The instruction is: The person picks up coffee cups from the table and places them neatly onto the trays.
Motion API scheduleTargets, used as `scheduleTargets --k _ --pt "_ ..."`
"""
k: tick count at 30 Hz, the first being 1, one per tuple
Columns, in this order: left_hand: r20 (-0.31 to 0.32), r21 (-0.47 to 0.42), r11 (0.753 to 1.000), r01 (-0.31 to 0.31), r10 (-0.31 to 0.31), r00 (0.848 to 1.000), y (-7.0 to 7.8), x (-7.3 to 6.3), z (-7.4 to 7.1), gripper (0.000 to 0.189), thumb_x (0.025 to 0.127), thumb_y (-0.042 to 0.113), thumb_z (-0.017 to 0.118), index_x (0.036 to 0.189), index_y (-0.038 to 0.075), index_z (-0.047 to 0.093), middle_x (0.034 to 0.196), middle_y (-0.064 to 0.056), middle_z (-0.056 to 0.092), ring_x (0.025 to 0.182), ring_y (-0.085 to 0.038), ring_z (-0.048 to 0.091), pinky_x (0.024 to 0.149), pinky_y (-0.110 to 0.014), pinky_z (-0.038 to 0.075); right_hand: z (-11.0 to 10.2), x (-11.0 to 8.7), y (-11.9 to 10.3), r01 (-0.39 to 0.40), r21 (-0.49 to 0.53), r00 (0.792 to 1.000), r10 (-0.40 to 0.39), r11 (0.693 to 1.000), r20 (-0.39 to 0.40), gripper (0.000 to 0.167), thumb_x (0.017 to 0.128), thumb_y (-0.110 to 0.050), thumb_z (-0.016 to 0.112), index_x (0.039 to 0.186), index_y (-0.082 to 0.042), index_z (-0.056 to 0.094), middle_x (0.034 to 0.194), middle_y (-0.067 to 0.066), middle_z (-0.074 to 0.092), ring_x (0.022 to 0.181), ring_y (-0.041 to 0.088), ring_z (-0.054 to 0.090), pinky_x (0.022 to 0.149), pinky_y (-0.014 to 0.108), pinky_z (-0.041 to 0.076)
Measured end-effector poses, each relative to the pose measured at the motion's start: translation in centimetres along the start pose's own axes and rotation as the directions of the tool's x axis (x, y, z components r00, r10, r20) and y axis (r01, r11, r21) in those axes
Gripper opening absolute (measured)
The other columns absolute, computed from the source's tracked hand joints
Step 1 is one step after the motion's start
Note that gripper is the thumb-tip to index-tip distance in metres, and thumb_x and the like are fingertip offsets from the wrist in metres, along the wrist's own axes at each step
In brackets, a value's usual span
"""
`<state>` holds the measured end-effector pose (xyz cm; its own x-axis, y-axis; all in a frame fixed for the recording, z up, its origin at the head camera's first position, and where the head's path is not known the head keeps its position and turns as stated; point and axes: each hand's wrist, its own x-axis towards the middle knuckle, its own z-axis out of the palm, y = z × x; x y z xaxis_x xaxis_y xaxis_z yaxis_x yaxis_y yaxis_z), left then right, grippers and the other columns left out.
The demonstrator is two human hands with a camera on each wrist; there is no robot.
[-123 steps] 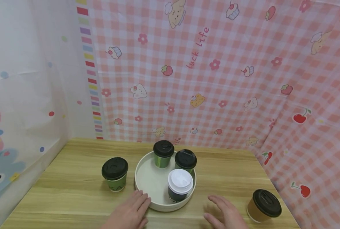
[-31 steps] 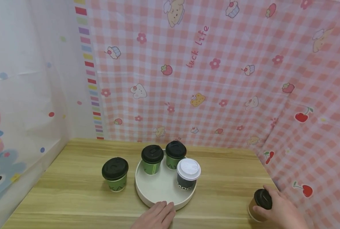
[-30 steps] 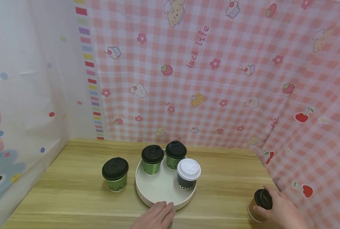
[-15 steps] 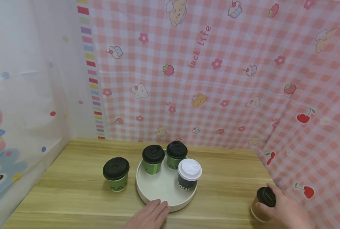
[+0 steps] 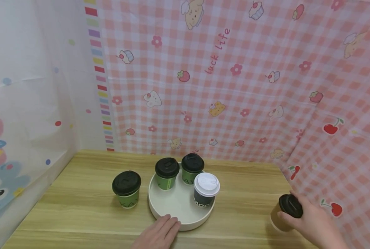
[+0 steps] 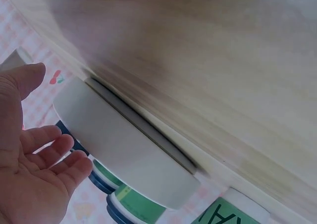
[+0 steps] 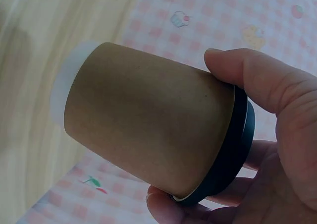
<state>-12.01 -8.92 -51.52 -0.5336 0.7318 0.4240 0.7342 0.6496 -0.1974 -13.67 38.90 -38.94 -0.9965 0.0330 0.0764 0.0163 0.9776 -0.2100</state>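
Note:
My right hand (image 5: 312, 218) grips a brown paper cup (image 5: 279, 219) by its black lid at the table's right side. Seen from the right wrist, the brown cup (image 7: 148, 120) is pinched near the lid between thumb and fingers, its white base apart from the wood. My left hand (image 5: 158, 233) rests its fairly straight fingers on the near rim of a round white tray (image 5: 185, 226). Inside the tray stand a dark cup with a white lid (image 5: 205, 193) and two green cups with black lids, one at left (image 5: 166, 176) and one behind (image 5: 191, 171).
Left of the tray, another green cup with a black lid (image 5: 127, 190) stands upright on the wooden table (image 5: 82, 193). A pink checked cloth (image 5: 185, 93) hangs behind and at the right, and a white printed cloth (image 5: 26, 103) at the left.
The tray's cups have shifted round counterclockwise. My right hand has moved right, taken hold of the brown cup and just raised it. My left hand has slid slightly left along the rim since a second ago.

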Motion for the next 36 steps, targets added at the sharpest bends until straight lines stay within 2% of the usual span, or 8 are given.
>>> scheduleTargets --k 7,14,18,23,30,33,36 --pt "0.041 -0.057 0.998 0.037 -0.034 0.999 0.0 -0.1 -0.4 0.077 0.105 0.075 0.037 0.137 0.010 0.064 0.131 -0.004 0.068 0.123 -0.018 0.065 0.108 -0.030 0.058 -1.1 0.3 -1.5 0.034 0.027 0.999 -0.033 0.999 -0.009 0.103 0.089 -0.064 0.079 0.159 0.002 0.042 0.146 0.043 0.053 0.123 0.062 0.059 0.083 0.065 0.057" --pt "0.002 -0.007 1.000 0.020 -0.020 1.000 0.0 -0.3 0.0 0.075 0.105 0.074 0.040 0.135 0.010 0.066 0.129 -0.004 0.068 0.122 -0.017 0.065 0.107 -0.028 0.057 -2.1 -0.3 -3.3 0.076 0.028 0.994 -0.074 0.997 -0.079 0.098 0.088 -0.062 0.081 0.158 -0.004 0.046 0.147 0.042 0.054 0.124 0.064 0.058 0.081 0.068 0.056" --pt "0.001 -0.005 1.000 0.022 -0.022 1.000 -0.1 -0.4 0.2 0.076 0.105 0.074 0.040 0.135 0.010 0.065 0.129 -0.004 0.068 0.122 -0.017 0.065 0.107 -0.028 0.057 -2.7 -0.4 -4.6 0.093 0.013 0.993 -0.091 0.996 -0.079 0.099 0.088 -0.065 0.079 0.159 -0.006 0.046 0.149 0.040 0.053 0.127 0.063 0.058 0.079 0.068 0.056" --pt "0.005 -0.009 1.000 0.030 -0.030 1.000 -0.1 -0.5 0.2 0.076 0.105 0.074 0.040 0.135 0.010 0.065 0.130 -0.004 0.068 0.122 -0.018 0.065 0.106 -0.028 0.058 -3.4 -0.5 -6.4 0.117 0.007 0.991 -0.116 0.993 -0.067 0.099 0.087 -0.069 0.078 0.160 -0.009 0.046 0.152 0.036 0.053 0.131 0.060 0.057 0.085 0.069 0.056" --pt "0.045 -0.032 0.999 0.037 -0.036 0.998 -0.2 -0.5 -0.1 0.079 0.105 0.075 0.037 0.137 0.009 0.064 0.133 -0.005 0.067 0.124 -0.019 0.064 0.108 -0.030 0.058 -3.6 -0.4 -8.6 0.204 0.032 0.974 -0.199 0.978 -0.108 0.095 0.084 -0.064 0.083 0.157 -0.011 0.051 0.152 0.023 0.059 0.139 0.052 0.053 0.099 0.072 0.051" --pt "0.051 -0.031 0.999 0.035 -0.034 0.998 -0.2 -0.5 -0.2 0.079 0.105 0.075 0.036 0.138 0.009 0.064 0.133 -0.006 0.068 0.124 -0.019 0.064 0.108 -0.030 0.058 -3.7 -0.3 -9.6 0.232 0.030 0.966 -0.226 0.972 -0.126 0.094 0.084 -0.063 0.084 0.156 -0.011 0.053 0.149 0.021 0.062 0.138 0.049 0.055 0.099 0.070 0.052" --pt "0.047 -0.024 0.999 0.031 -0.030 0.998 -0.2 -0.4 -0.3 0.078 0.105 0.075 0.037 0.137 0.009 0.064 0.133 -0.005 0.067 0.124 -0.019 0.065 0.108 -0.030 0.058 -3.7 -0.3 -10.3 0.248 0.023 0.959 -0.242 0.968 -0.150 0.092 0.083 -0.063 0.085 0.155 -0.013 0.054 0.146 0.021 0.064 0.132 0.047 0.060 0.093 0.067 0.056"
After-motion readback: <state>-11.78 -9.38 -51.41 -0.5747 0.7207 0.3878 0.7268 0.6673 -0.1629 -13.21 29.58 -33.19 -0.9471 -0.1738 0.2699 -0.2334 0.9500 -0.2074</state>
